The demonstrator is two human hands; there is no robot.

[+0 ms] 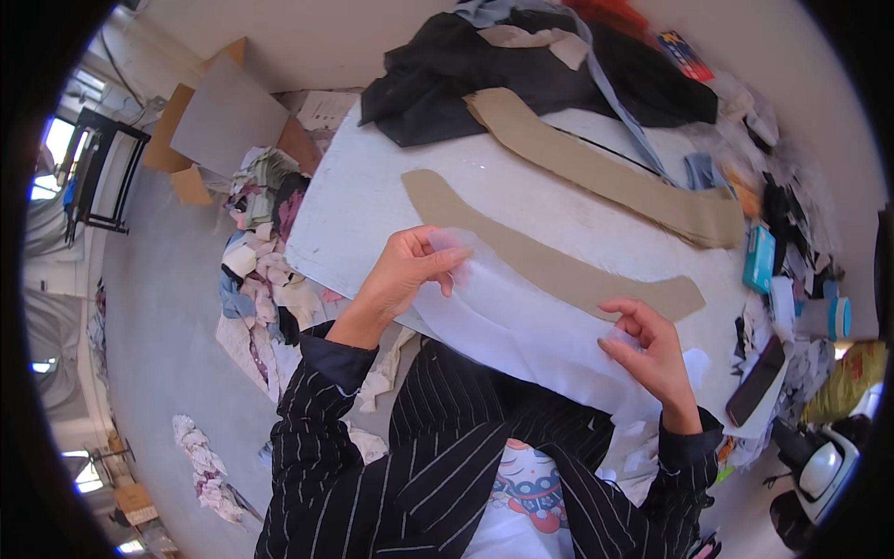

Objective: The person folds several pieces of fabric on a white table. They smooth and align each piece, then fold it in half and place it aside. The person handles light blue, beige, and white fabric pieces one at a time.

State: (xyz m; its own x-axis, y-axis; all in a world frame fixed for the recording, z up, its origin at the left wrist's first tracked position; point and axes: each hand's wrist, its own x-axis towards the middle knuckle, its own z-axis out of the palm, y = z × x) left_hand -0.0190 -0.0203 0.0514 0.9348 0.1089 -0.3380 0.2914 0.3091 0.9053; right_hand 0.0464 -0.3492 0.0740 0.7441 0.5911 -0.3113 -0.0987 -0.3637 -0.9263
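Observation:
A translucent white strip of thin material (521,321) stretches across in front of me above the table's near edge. My left hand (410,270) pinches its left end between thumb and fingers. At the strip's right part is my right hand (655,359), its fingers bent and the thumb apart from the fingertips; whether the thumb touches the strip is hard to tell. Just beyond both hands, a single curved khaki fabric piece (549,252) lies flat on the white table (349,214). Farther back rests a stack of similar curved khaki pieces (605,172).
Black cloth (428,84) is heaped at the table's far side. Along the right are a teal box (759,259), a dark phone (756,380) and a blue-lidded container (827,318). Fabric scraps (270,279) pile on the floor at left, below an opened cardboard box (228,116).

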